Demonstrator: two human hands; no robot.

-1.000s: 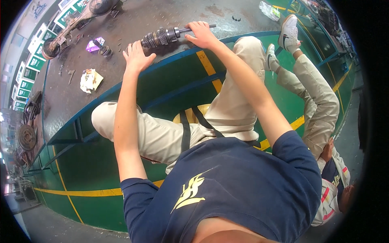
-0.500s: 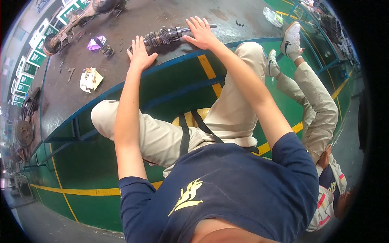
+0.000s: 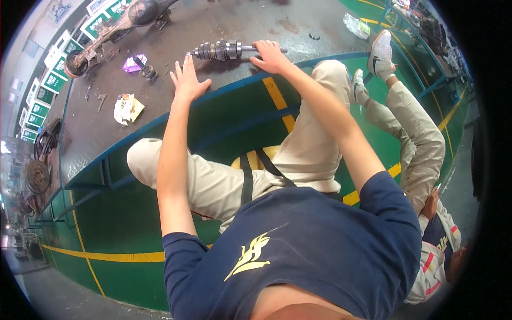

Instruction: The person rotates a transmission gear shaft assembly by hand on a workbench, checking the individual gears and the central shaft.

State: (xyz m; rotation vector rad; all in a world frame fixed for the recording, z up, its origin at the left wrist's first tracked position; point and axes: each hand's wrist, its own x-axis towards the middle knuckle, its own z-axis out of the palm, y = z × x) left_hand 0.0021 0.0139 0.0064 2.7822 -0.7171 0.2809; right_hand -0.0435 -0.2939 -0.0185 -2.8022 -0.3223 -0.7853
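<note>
A geared metal shaft assembly (image 3: 218, 50) lies on the steel workbench (image 3: 282, 24) near its front edge. My left hand (image 3: 188, 82) is at the assembly's left end, fingers stretched apart and pointing forward; whether the fingertips touch it I cannot tell. My right hand (image 3: 269, 57) lies over the bare right part of the shaft, fingers slightly bent and apart, thumb separate. Left of my hands are a small gear part (image 3: 149, 73), a purple package (image 3: 133, 63), a crumpled yellow-white paper (image 3: 128, 108) and a small metal tool (image 3: 101, 100).
A large axle housing (image 3: 141, 12) lies at the back left, a white plastic bag (image 3: 356, 25) at the bench's right. A co-worker's legs (image 3: 413, 122) are at my right. A round metal disc (image 3: 37, 176) is at far left. My knees are below the blue bench edge.
The assembly's right end has come toward me, so it lies more level across the view. My right hand has come lower with it. The view has shifted slightly.
</note>
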